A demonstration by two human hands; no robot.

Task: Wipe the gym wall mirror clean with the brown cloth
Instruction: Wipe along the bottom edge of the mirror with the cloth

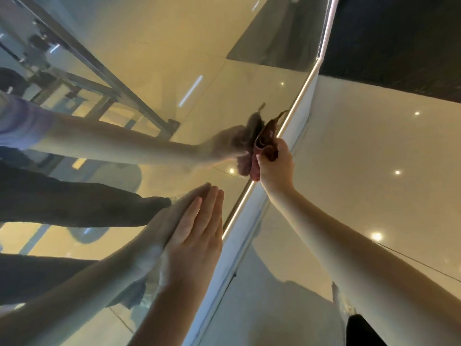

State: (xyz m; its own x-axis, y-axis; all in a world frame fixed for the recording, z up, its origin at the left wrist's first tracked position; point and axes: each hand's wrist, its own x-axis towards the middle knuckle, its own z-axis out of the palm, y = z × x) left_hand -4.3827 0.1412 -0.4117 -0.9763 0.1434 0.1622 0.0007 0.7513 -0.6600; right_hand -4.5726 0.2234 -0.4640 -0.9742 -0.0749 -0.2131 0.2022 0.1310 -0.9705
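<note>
- Brown cloth sits bunched in the right hand, whose fingers curl round it and press it to the mirror at the bottom edge, just beside the lit strip.
- Left hand lies flat on the glass, fingers straight and together, near the cloth but apart from it.
- Cloth looks crumpled and reddish-brown, with a loose corner poking past the fingers.
- Mirror reflects both arms and a metal frame; the glossy cream floor spreads to the right.
</note>
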